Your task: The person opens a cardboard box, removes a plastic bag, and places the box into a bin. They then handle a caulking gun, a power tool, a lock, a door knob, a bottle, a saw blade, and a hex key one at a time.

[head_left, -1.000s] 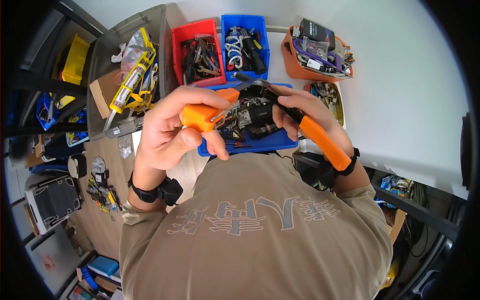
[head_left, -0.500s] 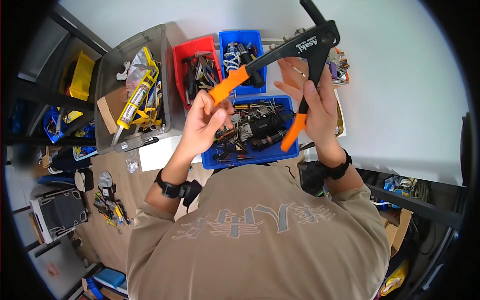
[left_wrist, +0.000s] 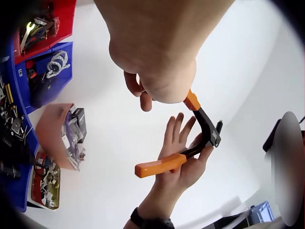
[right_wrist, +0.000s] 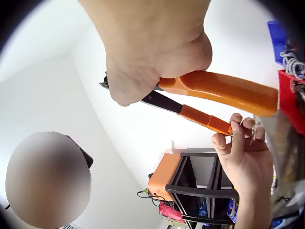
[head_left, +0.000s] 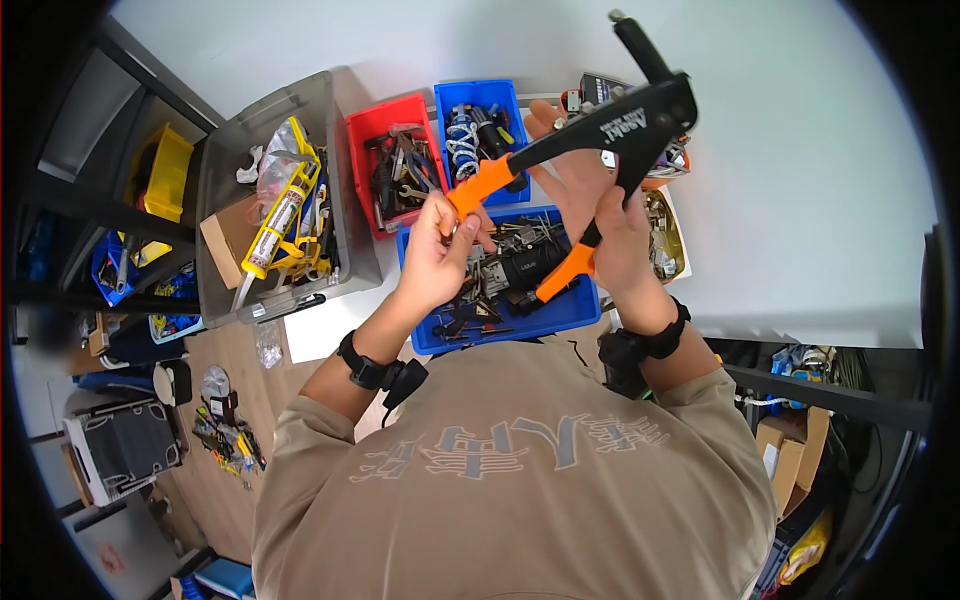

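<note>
A black hand riveter (head_left: 600,130) with orange grips is held up above the blue tray, its two handles spread wide. My left hand (head_left: 435,265) pinches the end of its upper orange grip between thumb and fingertips; the right wrist view shows this left hand (right_wrist: 245,164) from the palm side. My right hand (head_left: 625,250) holds the lower black arm, thumb across it, several other fingers stretched out behind the tool. In the left wrist view the lower orange grip (left_wrist: 159,167) lies across the right palm (left_wrist: 169,180). The riveter's nose (head_left: 640,50) points up and away.
The blue tray (head_left: 590,312) below holds many tools and bits. Behind it stand a red bin (head_left: 365,120) and a blue bin (head_left: 450,92). At left is a large grey bin (head_left: 345,215) with a yellow caulking gun (head_left: 282,212). An orange container (head_left: 655,182) stands at right.
The riveter has swung from close to me, its grip end facing me, to side-on and farther out. It then shifted slightly right. Several right-hand fingers have straightened.
</note>
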`<state>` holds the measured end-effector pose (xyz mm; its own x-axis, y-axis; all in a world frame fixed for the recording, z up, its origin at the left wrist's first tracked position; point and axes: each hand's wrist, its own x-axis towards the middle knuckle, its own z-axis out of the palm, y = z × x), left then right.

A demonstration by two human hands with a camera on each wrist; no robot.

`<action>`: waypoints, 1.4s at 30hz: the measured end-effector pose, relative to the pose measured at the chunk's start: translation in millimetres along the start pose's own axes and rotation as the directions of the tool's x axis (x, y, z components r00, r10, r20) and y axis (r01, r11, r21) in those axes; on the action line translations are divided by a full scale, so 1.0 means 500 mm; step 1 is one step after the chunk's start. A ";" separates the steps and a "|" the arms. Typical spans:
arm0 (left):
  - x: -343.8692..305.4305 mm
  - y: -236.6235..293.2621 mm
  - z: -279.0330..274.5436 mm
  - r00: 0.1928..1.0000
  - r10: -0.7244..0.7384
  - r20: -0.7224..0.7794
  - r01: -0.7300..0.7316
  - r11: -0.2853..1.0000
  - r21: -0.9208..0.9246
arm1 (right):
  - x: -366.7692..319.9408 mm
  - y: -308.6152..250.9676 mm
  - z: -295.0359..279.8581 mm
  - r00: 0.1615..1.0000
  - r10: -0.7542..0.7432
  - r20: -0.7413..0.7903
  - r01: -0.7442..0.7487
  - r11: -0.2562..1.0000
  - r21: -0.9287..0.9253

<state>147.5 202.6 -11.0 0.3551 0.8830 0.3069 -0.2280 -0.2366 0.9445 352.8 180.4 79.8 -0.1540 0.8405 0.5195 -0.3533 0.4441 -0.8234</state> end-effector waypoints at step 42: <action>-0.068 -0.032 -0.147 0.955 0.196 0.221 -0.286 0.800 0.527 | 0.025 0.189 0.119 0.714 0.149 -0.684 -0.040 0.984 0.172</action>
<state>72.6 206.3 -45.0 0.4953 0.7073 0.5043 0.1934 -0.6558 0.7298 262.8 214.6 22.2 0.4687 0.8785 0.0923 -0.5005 0.3502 -0.7917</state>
